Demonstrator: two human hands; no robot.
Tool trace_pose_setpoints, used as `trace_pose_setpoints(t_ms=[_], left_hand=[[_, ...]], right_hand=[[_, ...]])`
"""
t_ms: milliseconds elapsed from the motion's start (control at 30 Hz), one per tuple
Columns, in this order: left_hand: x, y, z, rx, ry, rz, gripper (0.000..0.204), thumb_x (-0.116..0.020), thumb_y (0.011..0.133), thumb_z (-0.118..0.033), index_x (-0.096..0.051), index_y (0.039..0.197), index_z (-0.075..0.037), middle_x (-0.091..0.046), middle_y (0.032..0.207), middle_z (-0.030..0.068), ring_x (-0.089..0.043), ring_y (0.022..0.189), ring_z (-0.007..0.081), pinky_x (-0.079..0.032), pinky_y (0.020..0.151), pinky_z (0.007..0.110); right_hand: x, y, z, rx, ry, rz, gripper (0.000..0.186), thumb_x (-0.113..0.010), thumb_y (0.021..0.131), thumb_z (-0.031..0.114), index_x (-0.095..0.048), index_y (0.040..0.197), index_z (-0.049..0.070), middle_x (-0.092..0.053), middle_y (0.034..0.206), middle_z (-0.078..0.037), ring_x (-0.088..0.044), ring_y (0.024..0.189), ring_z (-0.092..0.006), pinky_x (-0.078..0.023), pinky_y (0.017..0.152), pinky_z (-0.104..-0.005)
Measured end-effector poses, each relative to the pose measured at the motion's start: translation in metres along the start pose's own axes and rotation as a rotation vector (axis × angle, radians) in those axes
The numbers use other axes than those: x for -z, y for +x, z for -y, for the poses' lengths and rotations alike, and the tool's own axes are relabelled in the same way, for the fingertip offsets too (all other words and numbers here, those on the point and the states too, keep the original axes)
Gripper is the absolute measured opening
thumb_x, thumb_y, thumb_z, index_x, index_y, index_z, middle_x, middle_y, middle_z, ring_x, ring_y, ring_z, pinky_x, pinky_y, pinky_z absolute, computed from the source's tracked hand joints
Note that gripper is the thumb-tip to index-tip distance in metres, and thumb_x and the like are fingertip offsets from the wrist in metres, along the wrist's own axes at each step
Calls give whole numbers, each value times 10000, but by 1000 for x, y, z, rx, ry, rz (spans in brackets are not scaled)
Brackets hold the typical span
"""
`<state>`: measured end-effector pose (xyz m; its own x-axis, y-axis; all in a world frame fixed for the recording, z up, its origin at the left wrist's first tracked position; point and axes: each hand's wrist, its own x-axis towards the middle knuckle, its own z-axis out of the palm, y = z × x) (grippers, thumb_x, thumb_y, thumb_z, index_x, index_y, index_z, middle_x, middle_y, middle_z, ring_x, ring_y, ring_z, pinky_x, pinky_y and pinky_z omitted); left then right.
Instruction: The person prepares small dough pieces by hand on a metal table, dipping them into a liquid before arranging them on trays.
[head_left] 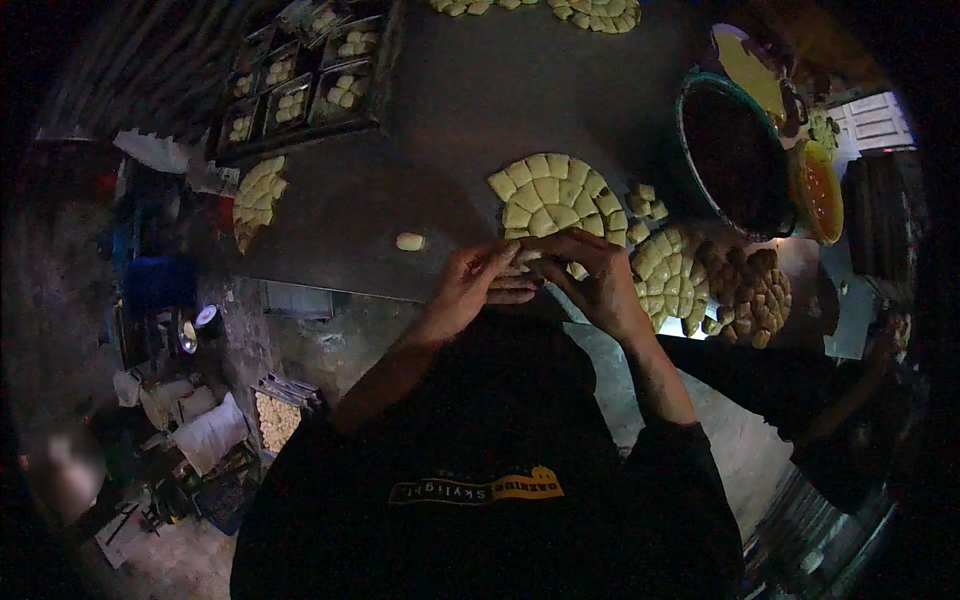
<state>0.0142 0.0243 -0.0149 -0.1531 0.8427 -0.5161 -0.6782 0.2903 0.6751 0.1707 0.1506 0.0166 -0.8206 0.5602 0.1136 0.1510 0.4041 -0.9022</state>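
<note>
While the dark tray [300, 143] sits at the far left of your worktop [450, 90], tins of pale dough pieces inside it, a wedge of dough [259, 200] lies below it by the left edge. Next right, one loose dough piece [410, 241] sits alone. Your left grip [468, 287] is narrow, thumb up and fingers under a small pale piece [525, 258] at the near edge. Just beyond is a fan of dough pieces [555, 195]. Your right grip [605, 278] is narrow too, fingers curled over the same piece; most of it is hidden between your hands. Right of that: a pale dough pile [662, 275], then the big dark tub [682, 130] behind, brown pieces [755, 290] in front, and an orange basket [820, 195] beside the tub. Another person's arm [858, 392] shows at far right.
</note>
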Motion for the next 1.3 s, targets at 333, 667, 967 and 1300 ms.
trace_pose_setpoints(t_ms=[333,667,967,1300], left_hand=[[15,-14,-6,-274,812,215,364,-688,918,-131,-568,1237,-2,-641,1195,57,-609,1074,122,-518,878,284],[82,-30,9,-243,-97,-9,246,-564,991,-175,-629,1150,1,-679,1059,80,-675,944,170,-565,776,298],[163,-18,-9,-266,563,-235,481,-385,1067,-289,-286,1484,-71,-634,1124,122,-688,819,186,-566,640,299],[278,-54,-47,-404,356,-377,508,-354,1060,-384,-320,1471,-89,-677,1053,162,-691,853,218,-549,725,328]], right_hand=[[-15,-3,-15,-54,237,243,223,-729,805,-10,-678,1019,26,-674,962,-118,-660,882,-275,-533,771,-343],[-98,-11,9,330,-294,200,468,-640,783,19,-626,1245,91,-577,1307,-125,-544,1197,-317,-469,997,-415],[-171,86,-65,-73,89,292,257,-660,869,141,-669,1102,33,-694,955,-163,-661,906,-313,-527,776,-398],[-214,112,-76,-12,9,150,165,-680,884,118,-649,1018,26,-657,1018,-127,-657,921,-255,-531,809,-339]])
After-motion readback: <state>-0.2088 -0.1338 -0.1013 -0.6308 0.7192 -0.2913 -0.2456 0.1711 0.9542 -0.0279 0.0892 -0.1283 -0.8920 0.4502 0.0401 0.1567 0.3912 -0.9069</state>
